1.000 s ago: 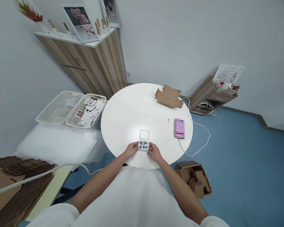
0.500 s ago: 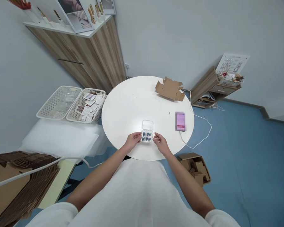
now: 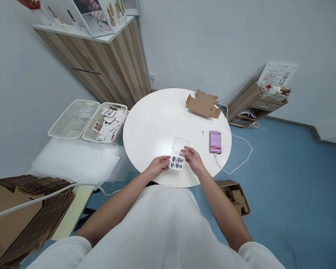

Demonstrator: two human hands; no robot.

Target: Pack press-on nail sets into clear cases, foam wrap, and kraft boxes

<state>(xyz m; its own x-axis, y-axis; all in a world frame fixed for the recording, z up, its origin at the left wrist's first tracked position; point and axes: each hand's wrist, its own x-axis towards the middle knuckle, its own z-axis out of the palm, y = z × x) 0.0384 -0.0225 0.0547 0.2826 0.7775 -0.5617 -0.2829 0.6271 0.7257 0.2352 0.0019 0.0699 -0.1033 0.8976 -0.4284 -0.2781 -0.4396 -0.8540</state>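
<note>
A small clear plastic case (image 3: 177, 161) with dark press-on nails in it lies open near the front edge of the round white table (image 3: 156, 127). Its lid (image 3: 181, 143) is flipped back, away from me. My left hand (image 3: 157, 166) pinches the case's left side. My right hand (image 3: 193, 158) grips the right side, with fingertips at the hinge where the lid meets the tray.
A phone (image 3: 215, 141) on a white cable lies to the right, a flat unfolded cardboard box (image 3: 203, 104) at the far edge. Two white baskets (image 3: 88, 121) stand to the left, one with nail cards. A carton of small boxes (image 3: 235, 196) sits on the floor.
My right hand has moved up from the case's lower right corner to the lid hinge. The case has turned slightly clockwise. My head has shifted, so the table sits higher in view.
</note>
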